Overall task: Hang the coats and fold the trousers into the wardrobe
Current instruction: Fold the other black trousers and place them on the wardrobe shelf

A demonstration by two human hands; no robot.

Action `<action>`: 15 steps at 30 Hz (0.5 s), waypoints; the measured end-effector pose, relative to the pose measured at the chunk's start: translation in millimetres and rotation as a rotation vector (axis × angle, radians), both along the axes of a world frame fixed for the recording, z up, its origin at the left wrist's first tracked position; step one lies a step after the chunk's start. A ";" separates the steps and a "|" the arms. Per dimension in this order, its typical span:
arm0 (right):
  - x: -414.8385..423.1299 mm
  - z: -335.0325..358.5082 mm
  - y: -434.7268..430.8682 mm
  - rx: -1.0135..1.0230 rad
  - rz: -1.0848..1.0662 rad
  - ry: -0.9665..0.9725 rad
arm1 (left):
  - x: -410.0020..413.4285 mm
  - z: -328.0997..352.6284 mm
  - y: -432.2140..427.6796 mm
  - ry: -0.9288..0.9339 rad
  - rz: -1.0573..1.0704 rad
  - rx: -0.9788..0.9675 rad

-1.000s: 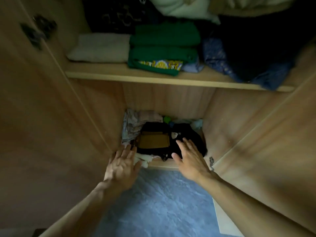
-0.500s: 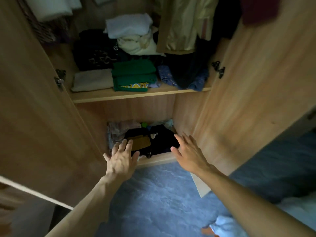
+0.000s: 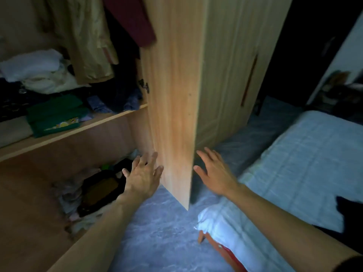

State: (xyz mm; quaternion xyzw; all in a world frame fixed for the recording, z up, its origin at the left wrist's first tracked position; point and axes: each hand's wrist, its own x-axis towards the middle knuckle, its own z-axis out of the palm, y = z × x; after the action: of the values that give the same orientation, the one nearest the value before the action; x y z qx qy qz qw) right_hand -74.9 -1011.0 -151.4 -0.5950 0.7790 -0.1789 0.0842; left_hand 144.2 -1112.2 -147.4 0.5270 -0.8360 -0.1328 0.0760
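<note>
The wooden wardrobe stands open, its right door [image 3: 174, 99] edge-on in the middle of the view. My left hand [image 3: 144, 174] is spread open in front of the bottom compartment, fingers near the door's inner face. My right hand [image 3: 215, 172] hangs open on the door's outer side, holding nothing. Folded dark trousers with a tan patch [image 3: 100, 190] lie on the wardrobe floor among crumpled clothes. A beige coat [image 3: 86, 38] and a dark red garment [image 3: 133, 20] hang above the shelf.
The middle shelf [image 3: 78, 130] carries folded green [image 3: 55, 115], white and blue clothes. A bed with a pale blue cover [image 3: 294, 173] stands at the right, a dark garment [image 3: 349, 214] lying on it. Blue marbled floor [image 3: 157, 236] lies between bed and wardrobe.
My view has swung right, away from the bottom compartment toward the bed. Both hands have drawn back from the folded trousers and now flank the open right door.
</note>
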 end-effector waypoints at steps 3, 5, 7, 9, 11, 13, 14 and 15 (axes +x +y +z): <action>-46.3 3.6 61.8 -0.034 -0.082 -0.029 | -55.9 8.0 42.0 0.003 -0.093 0.000; -77.0 4.3 106.5 -0.041 -0.143 -0.046 | -91.0 10.4 74.1 -0.008 -0.144 0.002; -107.0 3.7 154.2 -0.048 -0.210 -0.040 | -124.7 9.3 107.2 -0.014 -0.200 -0.011; -135.0 1.0 201.6 -0.037 -0.273 -0.026 | -156.0 6.8 139.8 -0.035 -0.272 -0.025; -160.7 -4.4 248.3 -0.005 -0.333 -0.024 | -186.3 3.1 173.8 -0.053 -0.354 -0.027; -183.5 -11.2 293.1 0.041 -0.387 -0.024 | -216.7 -1.7 209.3 -0.097 -0.420 -0.030; -192.8 -14.1 313.8 0.066 -0.415 -0.021 | -231.8 -4.0 226.3 -0.121 -0.459 -0.029; -200.6 -16.3 334.6 0.087 -0.445 -0.019 | -247.0 -5.3 243.9 -0.142 -0.503 -0.020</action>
State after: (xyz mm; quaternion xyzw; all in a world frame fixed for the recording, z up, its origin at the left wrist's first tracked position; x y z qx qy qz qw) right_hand -275.5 -676.4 -167.7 -0.4027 0.8971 -0.1649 0.0758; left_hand -102.8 -868.3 -152.7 0.3100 -0.9452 -0.1019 -0.0129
